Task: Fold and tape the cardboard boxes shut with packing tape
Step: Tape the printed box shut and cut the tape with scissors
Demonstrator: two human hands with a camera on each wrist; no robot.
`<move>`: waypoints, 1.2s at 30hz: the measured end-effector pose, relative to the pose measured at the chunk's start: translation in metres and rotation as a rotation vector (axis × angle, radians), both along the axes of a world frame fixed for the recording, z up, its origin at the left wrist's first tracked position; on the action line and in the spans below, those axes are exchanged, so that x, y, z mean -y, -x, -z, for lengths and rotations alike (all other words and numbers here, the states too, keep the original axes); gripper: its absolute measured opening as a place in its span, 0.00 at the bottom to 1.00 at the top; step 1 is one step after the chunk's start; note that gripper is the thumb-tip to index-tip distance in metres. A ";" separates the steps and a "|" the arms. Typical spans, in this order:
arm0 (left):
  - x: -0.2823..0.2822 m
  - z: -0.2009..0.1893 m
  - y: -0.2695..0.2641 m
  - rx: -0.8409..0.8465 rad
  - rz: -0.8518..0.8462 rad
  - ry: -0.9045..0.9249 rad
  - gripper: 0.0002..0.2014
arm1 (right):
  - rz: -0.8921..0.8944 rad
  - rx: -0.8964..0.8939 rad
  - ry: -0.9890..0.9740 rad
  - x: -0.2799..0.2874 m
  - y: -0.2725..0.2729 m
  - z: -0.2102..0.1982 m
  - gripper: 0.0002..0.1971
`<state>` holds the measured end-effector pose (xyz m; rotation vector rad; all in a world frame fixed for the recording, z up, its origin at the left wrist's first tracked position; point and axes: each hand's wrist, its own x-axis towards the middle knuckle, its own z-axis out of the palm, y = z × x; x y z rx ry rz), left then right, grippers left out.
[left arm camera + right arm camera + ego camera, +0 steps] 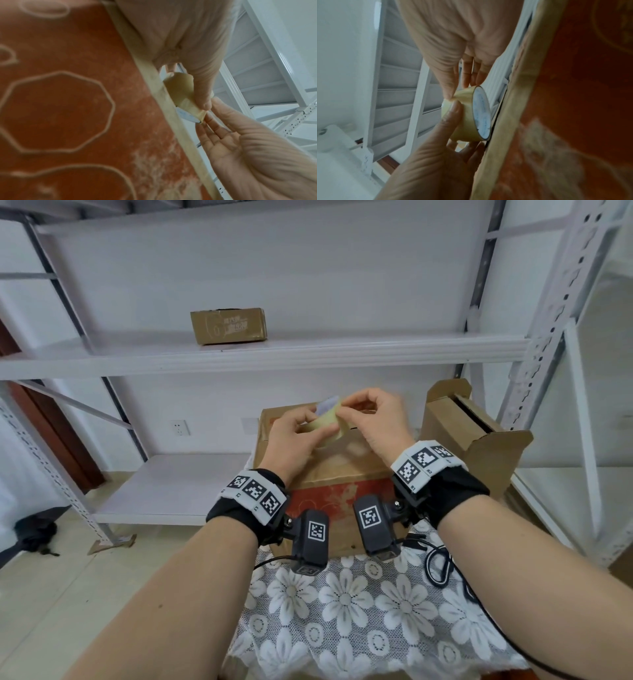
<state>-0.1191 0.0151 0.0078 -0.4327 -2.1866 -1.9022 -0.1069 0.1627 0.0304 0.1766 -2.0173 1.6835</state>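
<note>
A yellowish packing tape roll (327, 424) (181, 93) (465, 116) with a white core face is held above a brown cardboard box (337, 474) (60, 108) (573, 105) that has a red printed side. My left hand (296, 436) (436, 155) grips the roll from the left, thumb across its outer band. My right hand (373, 414) (240, 146) pinches the band's edge at the top of the roll with thumb and fingertips. Both hands hover just above the box's closed top. Whether any tape end is lifted cannot be told.
A second cardboard box (479, 436) stands open at the right. A small brown box (228, 326) sits on the white metal shelf (308, 350). The big box rests on a lace flower cloth (342, 611). Black cables (442, 566) lie at its right.
</note>
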 end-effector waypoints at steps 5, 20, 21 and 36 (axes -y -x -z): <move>0.001 0.003 0.002 -0.048 0.027 0.146 0.16 | -0.018 0.092 0.097 0.000 -0.003 0.010 0.10; -0.003 0.001 -0.002 0.031 0.031 0.118 0.18 | -0.014 0.062 0.141 0.003 -0.002 0.016 0.08; -0.002 0.001 -0.002 0.030 0.032 0.123 0.18 | -0.007 0.056 0.144 0.003 -0.001 0.016 0.07; -0.003 0.004 -0.002 -0.045 0.061 0.199 0.16 | 0.012 0.030 -0.328 0.000 -0.003 0.017 0.03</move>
